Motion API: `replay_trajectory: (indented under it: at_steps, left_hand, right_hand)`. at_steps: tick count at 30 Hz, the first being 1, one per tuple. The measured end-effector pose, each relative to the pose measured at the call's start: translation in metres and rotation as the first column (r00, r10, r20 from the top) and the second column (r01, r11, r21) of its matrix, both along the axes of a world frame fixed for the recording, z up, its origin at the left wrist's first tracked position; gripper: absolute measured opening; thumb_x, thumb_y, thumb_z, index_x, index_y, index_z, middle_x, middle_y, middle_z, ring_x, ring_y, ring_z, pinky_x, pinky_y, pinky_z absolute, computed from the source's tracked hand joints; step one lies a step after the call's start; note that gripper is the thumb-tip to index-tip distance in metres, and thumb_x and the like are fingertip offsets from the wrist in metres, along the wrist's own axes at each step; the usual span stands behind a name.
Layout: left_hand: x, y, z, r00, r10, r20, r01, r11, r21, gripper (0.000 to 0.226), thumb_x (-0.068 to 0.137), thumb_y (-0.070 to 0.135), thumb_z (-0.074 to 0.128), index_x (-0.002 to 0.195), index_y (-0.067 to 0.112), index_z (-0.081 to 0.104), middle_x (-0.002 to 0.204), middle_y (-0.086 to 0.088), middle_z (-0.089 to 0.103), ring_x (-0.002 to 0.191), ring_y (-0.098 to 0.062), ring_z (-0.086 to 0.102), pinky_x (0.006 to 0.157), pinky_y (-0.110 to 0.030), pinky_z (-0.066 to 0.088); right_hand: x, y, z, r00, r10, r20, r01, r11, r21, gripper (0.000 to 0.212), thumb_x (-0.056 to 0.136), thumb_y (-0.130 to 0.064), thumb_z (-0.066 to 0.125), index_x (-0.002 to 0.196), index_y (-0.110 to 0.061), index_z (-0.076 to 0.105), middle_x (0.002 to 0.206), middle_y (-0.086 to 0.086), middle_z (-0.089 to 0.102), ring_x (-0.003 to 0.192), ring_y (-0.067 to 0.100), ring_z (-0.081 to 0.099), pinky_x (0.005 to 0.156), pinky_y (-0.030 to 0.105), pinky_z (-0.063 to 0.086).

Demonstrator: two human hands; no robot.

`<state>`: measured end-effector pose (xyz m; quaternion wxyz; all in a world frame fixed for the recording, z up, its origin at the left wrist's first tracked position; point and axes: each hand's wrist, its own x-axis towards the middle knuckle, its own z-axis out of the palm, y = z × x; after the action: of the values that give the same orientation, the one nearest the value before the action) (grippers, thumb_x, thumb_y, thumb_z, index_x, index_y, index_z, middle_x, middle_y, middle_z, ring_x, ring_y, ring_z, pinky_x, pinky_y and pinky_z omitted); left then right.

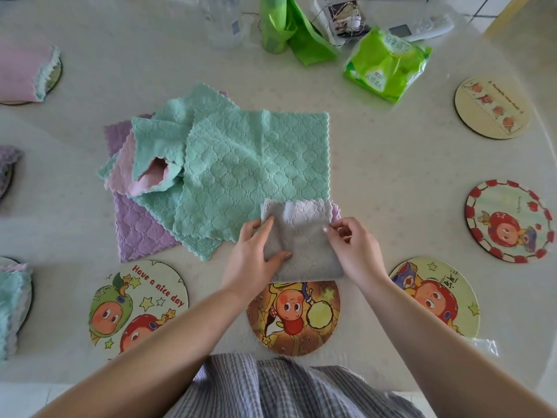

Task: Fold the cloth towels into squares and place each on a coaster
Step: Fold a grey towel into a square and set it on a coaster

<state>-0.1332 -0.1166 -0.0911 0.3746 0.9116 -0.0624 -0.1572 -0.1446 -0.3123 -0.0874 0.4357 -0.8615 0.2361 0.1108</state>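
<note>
A pale, speckled counter [376, 164] with a rounded far-right edge fills the view; beyond that edge a strip of light floor tile shows at the top right. Near the front edge both hands work a grey towel [301, 251] folded to a small block, its lower edge overlapping the top of the orange cartoon coaster [294, 318]. The left hand [253, 257] lies on the towel's left side, thumb pressing the cloth and fingers [266, 226] curled over its upper edge; the right hand [355, 248] pinches the right edge between thumb and fingertips. Just behind lies a loose heap of unfolded towels [241, 164], mint green over pink and purple. Bare coasters sit around the front and right: a green one reading "Have a nice day" [135, 309], a yellow one [437, 294], a red-rimmed one [509, 221] and a cream one [491, 107]. Along the left edge, folded towels already cover coasters, among them a pink one [24, 73]. At the back stand a green tissue pack [385, 64], a green bag [289, 28] and clear plastic clutter.
</note>
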Motion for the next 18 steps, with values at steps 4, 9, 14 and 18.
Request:
replay_trajectory:
  at_steps: [4,9,14,18]
  left_hand:
    - [0.0005,-0.0002,0.0019,0.999,-0.031,-0.022,0.032,0.999,0.036,0.077,0.082,0.04,0.065,0.145,0.019,0.026,0.14,-0.001,0.031,0.096,-0.024,0.056,0.089,-0.029,0.046]
    - [0.0005,-0.0015,-0.0011,0.999,0.039,-0.03,-0.04,0.998,-0.052,0.076,0.082,0.036,0.066,0.144,0.015,0.029,0.136,-0.002,0.035,0.115,-0.012,0.043,0.097,-0.022,0.036]
    - [0.0028,-0.0032,-0.0026,0.994,0.088,-0.059,-0.094,0.989,-0.112,0.075,0.081,0.032,0.068,0.144,0.018,0.031,0.135,-0.001,0.036,0.119,-0.007,0.036,0.098,-0.019,0.029]
    - [-0.0015,-0.0001,-0.0008,0.993,0.119,-0.005,-0.119,0.991,-0.064,0.071,0.082,0.034,0.067,0.143,0.023,0.032,0.137,-0.002,0.031,0.121,-0.008,0.031,0.102,-0.025,0.027]
  right_hand:
    - [0.0105,-0.0009,-0.0016,0.997,-0.062,-0.054,0.062,0.998,-0.007,0.016,0.087,-0.037,0.059,0.092,-0.023,0.059,0.081,-0.011,0.059,0.074,0.01,0.055,0.057,0.023,0.041]
    - [0.009,-0.0027,-0.0021,0.987,-0.15,-0.061,0.153,0.987,0.052,0.016,0.089,-0.035,0.057,0.089,-0.02,0.061,0.075,-0.007,0.061,0.065,0.016,0.058,0.056,0.026,0.045]
    - [0.0106,-0.0039,0.0027,0.983,-0.169,-0.071,0.174,0.982,0.078,0.015,0.09,-0.03,0.056,0.084,-0.017,0.06,0.072,-0.002,0.061,0.057,0.015,0.057,0.049,0.026,0.047]
    - [0.0076,-0.0055,0.0005,0.982,-0.185,-0.044,0.187,0.981,0.051,0.008,0.089,-0.027,0.056,0.086,-0.02,0.058,0.078,-0.002,0.062,0.065,0.017,0.059,0.052,0.025,0.046]
